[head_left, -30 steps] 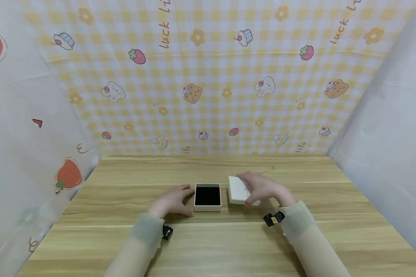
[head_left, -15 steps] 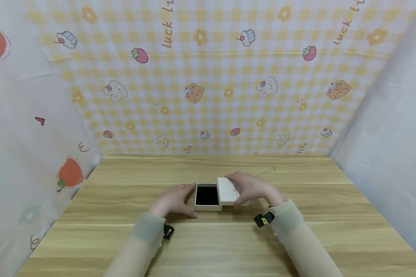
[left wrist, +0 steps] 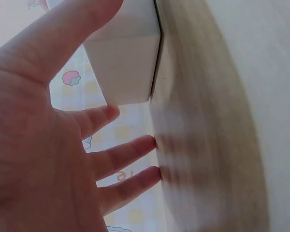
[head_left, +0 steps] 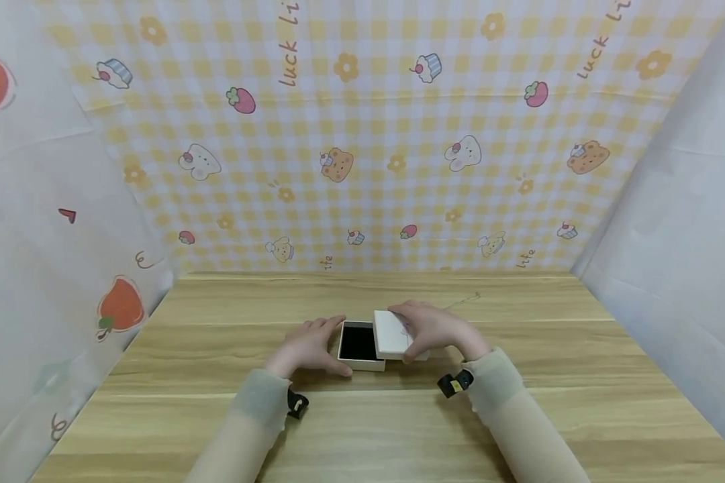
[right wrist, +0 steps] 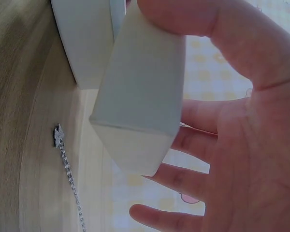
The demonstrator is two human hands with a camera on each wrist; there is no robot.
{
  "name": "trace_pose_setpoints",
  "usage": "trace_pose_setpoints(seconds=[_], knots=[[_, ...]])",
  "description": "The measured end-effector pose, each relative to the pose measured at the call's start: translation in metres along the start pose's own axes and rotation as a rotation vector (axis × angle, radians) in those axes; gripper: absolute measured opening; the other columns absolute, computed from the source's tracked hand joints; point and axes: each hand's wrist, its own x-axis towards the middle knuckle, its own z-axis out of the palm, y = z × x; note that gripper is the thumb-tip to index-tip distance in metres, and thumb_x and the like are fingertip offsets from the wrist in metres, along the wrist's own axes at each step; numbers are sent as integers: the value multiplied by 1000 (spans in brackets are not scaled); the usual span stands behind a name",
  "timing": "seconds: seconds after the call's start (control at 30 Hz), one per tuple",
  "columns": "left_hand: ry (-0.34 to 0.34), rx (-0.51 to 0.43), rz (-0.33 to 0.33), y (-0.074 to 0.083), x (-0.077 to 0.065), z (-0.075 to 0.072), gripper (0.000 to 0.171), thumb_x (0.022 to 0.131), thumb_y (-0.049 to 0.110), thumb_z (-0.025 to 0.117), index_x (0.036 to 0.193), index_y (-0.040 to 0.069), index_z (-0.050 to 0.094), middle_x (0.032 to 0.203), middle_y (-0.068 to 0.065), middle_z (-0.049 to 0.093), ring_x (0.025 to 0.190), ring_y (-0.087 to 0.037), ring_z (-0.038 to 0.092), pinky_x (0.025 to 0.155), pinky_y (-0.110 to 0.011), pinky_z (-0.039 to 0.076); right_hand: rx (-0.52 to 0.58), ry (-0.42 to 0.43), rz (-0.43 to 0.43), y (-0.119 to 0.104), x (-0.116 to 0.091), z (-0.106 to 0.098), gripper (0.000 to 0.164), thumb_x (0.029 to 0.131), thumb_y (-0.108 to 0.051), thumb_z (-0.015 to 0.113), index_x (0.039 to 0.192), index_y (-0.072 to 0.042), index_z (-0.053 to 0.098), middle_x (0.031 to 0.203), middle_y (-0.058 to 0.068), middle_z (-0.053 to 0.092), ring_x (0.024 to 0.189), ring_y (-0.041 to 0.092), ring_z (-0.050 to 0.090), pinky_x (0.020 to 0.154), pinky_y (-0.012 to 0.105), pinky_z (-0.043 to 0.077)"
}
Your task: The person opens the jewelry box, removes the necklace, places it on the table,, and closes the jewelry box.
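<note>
A small white jewelry box point(head_left: 362, 365) with a black lining sits in the middle of the table. My left hand point(head_left: 311, 349) holds it at its left side, thumb at the front corner and index fingertip at the back corner; the other fingers are spread. My right hand point(head_left: 431, 329) grips the white box lid point(head_left: 389, 335) between thumb and fingers. The lid overlaps the box's right part in the head view, hiding some of the lining. A silver chain necklace point(right wrist: 70, 174) with a small pendant point(right wrist: 59, 135) lies on the table, beyond the right hand.
The wood-grain table point(head_left: 362, 429) runs back to a yellow checked cloth point(head_left: 362, 134). White cloth walls point(head_left: 677, 201) stand at both sides. A black wrist camera point(head_left: 456, 384) sits at the right cuff, another point(head_left: 297, 404) at the left.
The right hand has carried the lid leftward, from beside the box to over its right part. My left hand has edged right, its thumb and index finger now at the box's corners.
</note>
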Motion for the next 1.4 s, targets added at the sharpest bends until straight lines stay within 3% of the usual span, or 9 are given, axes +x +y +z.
trace_pose_setpoints(seconds=[0.43, 1.0, 1.4], knots=[[15, 7, -20, 2, 4, 4, 107, 62, 50, 87, 150, 21, 34, 146, -12, 41, 131, -40, 35, 91, -74, 31, 0, -2, 11, 1, -1, 1, 95, 62, -27, 86, 144, -3, 42, 128, 7, 53, 96, 18, 49, 81, 39, 45], [21, 27, -21, 3, 0, 5, 103, 62, 47, 87, 148, 22, 36, 142, -9, 44, 127, -37, 37, 86, -70, 35, 9, -9, -9, -5, 4, -2, 95, 64, -25, 84, 145, -3, 41, 128, 8, 52, 94, 18, 49, 80, 37, 45], [23, 32, -30, 3, 0, 5, 104, 61, 47, 88, 148, 20, 37, 143, -10, 44, 125, -36, 38, 85, -69, 36, 10, 13, -46, -17, 13, 5, 94, 64, -26, 84, 145, -2, 41, 134, 10, 51, 101, 19, 50, 87, 38, 45]])
